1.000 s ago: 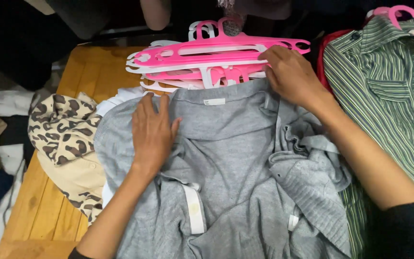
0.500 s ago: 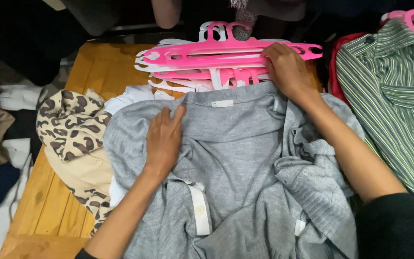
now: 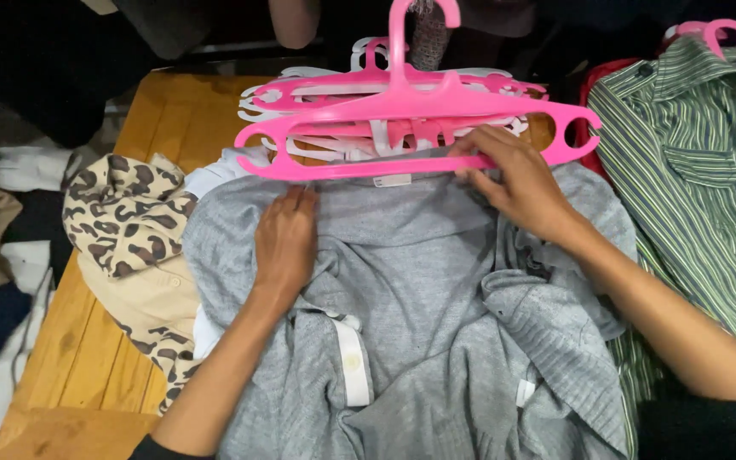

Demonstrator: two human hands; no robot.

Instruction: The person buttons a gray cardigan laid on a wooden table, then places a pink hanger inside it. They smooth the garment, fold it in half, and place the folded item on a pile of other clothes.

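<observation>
A grey knit garment (image 3: 419, 281) with a white button placket lies spread over the wooden table (image 3: 172, 128). My left hand (image 3: 284, 245) rests flat on its left shoulder, fingers together. My right hand (image 3: 517, 183) grips the lower bar of a large pink plastic hanger (image 3: 419, 128), which lies across the garment's collar. Under that hanger sits a pile of more pink and white hangers (image 3: 359, 85).
A leopard-print cloth (image 3: 125, 213) lies left of the grey garment. A green striped shirt (image 3: 700, 162) on a pink hanger lies at the right. Dark and white clothes are heaped at the left edge. Another person's arm (image 3: 293, 19) shows at the top.
My right hand has pulled one pink hanger off the pile and drawn it down to the grey garment's collar. My left hand stayed pressed on the garment.
</observation>
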